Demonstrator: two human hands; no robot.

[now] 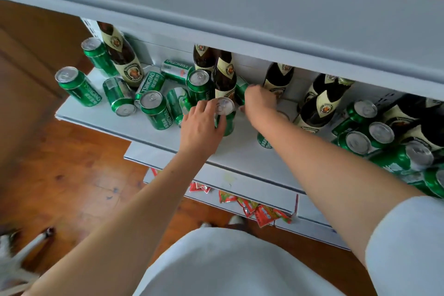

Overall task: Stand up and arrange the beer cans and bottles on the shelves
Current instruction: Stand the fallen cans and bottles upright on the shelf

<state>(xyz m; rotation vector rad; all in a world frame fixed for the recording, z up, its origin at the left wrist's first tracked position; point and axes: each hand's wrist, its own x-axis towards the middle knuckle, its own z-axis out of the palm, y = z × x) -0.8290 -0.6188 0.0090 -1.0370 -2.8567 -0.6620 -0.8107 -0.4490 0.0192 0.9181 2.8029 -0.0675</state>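
Observation:
Green beer cans and brown bottles crowd a white shelf (149,134). Some cans stand, and several lie on their sides (151,81). My left hand (204,127) grips an upright green can (227,118) at the shelf's middle, just in front of a standing brown bottle (224,79). My right hand (260,103) reaches in beside that bottle, its curled fingers on a tilted green can (241,90). Another can (264,143) shows under my right wrist. More bottles (317,106) stand to the right.
The shelf above (240,19) overhangs the bottles' necks. A dense cluster of cans (382,132) fills the right end. A lower shelf holds red snack packets (264,214). To the left lie a wooden floor (72,175) and a wooden door.

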